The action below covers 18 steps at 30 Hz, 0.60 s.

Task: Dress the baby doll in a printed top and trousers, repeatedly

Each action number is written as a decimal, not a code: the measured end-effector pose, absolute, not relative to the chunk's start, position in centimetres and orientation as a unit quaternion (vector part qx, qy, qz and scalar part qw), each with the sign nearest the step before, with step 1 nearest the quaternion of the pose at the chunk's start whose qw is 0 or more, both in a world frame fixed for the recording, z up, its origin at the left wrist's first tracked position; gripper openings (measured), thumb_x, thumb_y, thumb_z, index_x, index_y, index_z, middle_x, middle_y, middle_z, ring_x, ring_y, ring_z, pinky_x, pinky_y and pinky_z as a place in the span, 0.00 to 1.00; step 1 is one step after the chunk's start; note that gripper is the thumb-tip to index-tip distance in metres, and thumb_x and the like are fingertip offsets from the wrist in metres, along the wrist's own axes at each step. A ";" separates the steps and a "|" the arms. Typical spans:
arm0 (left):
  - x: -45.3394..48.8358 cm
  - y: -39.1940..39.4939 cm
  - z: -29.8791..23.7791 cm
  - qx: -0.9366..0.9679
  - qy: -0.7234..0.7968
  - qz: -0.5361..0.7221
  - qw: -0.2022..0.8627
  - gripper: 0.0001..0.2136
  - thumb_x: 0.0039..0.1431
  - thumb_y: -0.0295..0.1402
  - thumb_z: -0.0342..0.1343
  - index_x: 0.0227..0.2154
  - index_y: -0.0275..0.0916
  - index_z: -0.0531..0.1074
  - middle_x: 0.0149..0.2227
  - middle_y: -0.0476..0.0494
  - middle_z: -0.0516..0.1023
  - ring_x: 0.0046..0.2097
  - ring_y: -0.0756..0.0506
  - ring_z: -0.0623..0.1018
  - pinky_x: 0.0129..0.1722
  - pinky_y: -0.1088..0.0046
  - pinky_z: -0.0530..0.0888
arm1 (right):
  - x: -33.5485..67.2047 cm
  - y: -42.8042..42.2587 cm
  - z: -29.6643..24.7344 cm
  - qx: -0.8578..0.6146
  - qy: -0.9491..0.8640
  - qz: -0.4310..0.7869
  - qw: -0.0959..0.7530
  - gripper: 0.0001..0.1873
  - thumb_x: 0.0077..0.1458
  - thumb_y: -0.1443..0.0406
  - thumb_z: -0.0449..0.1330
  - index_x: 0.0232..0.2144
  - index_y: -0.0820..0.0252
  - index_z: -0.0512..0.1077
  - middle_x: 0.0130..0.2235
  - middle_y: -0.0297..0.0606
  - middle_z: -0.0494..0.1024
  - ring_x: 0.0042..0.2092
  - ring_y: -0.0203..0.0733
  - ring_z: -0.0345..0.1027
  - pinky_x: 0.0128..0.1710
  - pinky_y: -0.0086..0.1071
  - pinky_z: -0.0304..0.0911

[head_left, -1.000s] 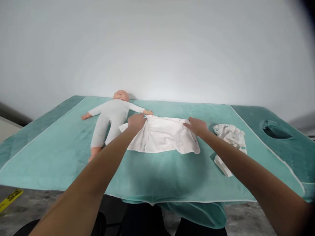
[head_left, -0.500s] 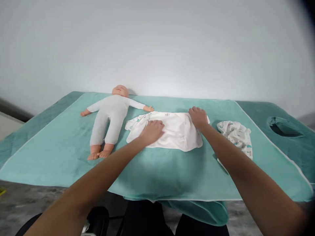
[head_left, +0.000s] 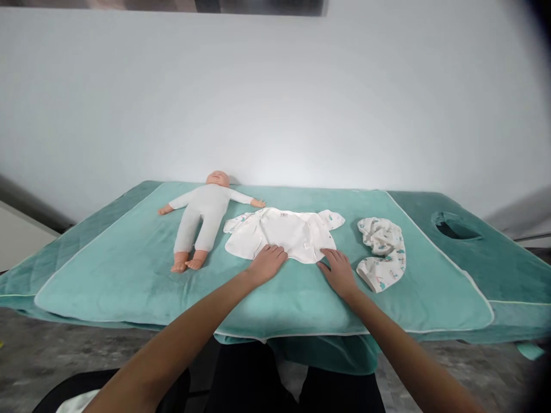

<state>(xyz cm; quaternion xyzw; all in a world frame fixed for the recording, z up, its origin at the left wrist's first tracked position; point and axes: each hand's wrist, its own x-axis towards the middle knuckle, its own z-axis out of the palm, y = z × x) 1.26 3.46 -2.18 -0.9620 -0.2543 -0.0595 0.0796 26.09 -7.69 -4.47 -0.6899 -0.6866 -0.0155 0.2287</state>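
Observation:
A small white baby shirt [head_left: 284, 232] lies spread open on the green cover, inside facing up, with patterned short sleeves out to both sides. My left hand [head_left: 269, 263] rests on its lower edge near the middle, fingers stretched out over the cloth. At the lower right corner, my right hand [head_left: 338, 271] touches the hem with thumb and fingers apart. Left of the shirt, a baby doll [head_left: 202, 212] in a white body lies on its back, one hand close to the shirt's left sleeve. Crumpled patterned baby pants [head_left: 383, 249] lie right of my right hand.
The green padded table cover [head_left: 129, 287] has a pale piping edge and a face hole [head_left: 456, 228] at the right end. A grey-white wall [head_left: 275, 103] stands directly behind. Below the front edge are my dark-clothed legs [head_left: 249, 373].
The shirt's right side and sleeve have been spread out flat. Both hands have moved down to its lower edge. More of the pants shows, and the view has tilted up.

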 end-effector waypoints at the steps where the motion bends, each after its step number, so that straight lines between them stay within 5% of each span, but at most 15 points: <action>1: 1.4 3.1 -2.2 -0.964 -0.249 -0.057 0.073 0.13 0.71 0.32 0.42 0.41 0.39 0.73 0.42 0.39 0.77 0.45 0.41 0.75 0.45 0.61 0.68 | 26.0 -7.5 -4.2 -0.693 -0.688 -0.020 0.216 0.18 0.66 0.62 0.50 0.54 0.51 0.72 0.55 0.46 0.75 0.57 0.55 0.65 0.56 0.49 0.59; 10: -1.4 4.1 1.3 -0.855 -0.468 -0.203 -0.089 0.14 0.69 0.31 0.42 0.39 0.43 0.74 0.42 0.42 0.78 0.46 0.43 0.76 0.48 0.64 0.74 | 29.5 -6.2 -5.6 -0.659 -0.722 -0.017 0.208 0.17 0.60 0.71 0.50 0.40 0.53 0.76 0.45 0.43 0.78 0.50 0.53 0.68 0.54 0.46 0.60; 14: -5.6 7.4 1.1 -0.756 -0.597 -0.253 -0.089 0.14 0.65 0.29 0.44 0.46 0.41 0.73 0.47 0.36 0.77 0.53 0.38 0.73 0.56 0.57 0.70 | 31.8 -6.4 -5.5 -0.652 -0.684 0.122 0.303 0.14 0.61 0.66 0.49 0.39 0.51 0.75 0.43 0.39 0.79 0.48 0.50 0.71 0.50 0.43 0.67; 18: -7.8 10.7 -0.7 -0.675 -0.678 -0.274 -0.094 0.17 0.65 0.31 0.45 0.54 0.36 0.68 0.57 0.32 0.71 0.60 0.37 0.70 0.61 0.58 0.67 | 33.6 -3.7 -4.4 -0.753 -0.448 0.194 0.440 0.15 0.60 0.55 0.54 0.43 0.55 0.73 0.43 0.42 0.79 0.45 0.49 0.74 0.40 0.38 0.73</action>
